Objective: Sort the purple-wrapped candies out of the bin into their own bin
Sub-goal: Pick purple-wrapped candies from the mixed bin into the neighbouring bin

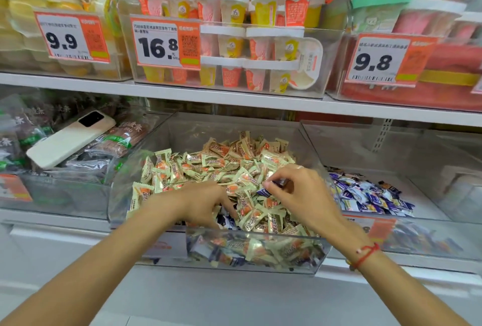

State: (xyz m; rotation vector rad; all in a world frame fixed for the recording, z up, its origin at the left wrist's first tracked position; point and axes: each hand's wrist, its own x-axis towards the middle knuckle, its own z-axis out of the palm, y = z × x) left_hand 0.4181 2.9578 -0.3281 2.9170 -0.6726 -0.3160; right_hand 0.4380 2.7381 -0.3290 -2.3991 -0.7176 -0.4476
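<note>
A clear plastic bin [260, 271] in the middle holds a heap of cream-and-orange wrapped candies [221, 166], with a few purple-wrapped candies [225, 221] mixed in near the front. My right hand [300, 195] is over the heap and pinches purple-wrapped candies [273, 186] between thumb and fingers. My left hand [206, 203] reaches down into the heap, fingers curled among the wrappers by the purple ones at the front; its fingertips are hidden. To the right, a second clear bin [430, 247] holds a pile of purple-wrapped candies [370, 195].
A white phone [70, 139] lies on dark snack packets in the left bin [65, 195]. The shelf above [234, 96] carries clear boxes of pudding cups with price tags 9.9, 16.8 and 9.8. A white shelf ledge [221, 297] runs below the bins.
</note>
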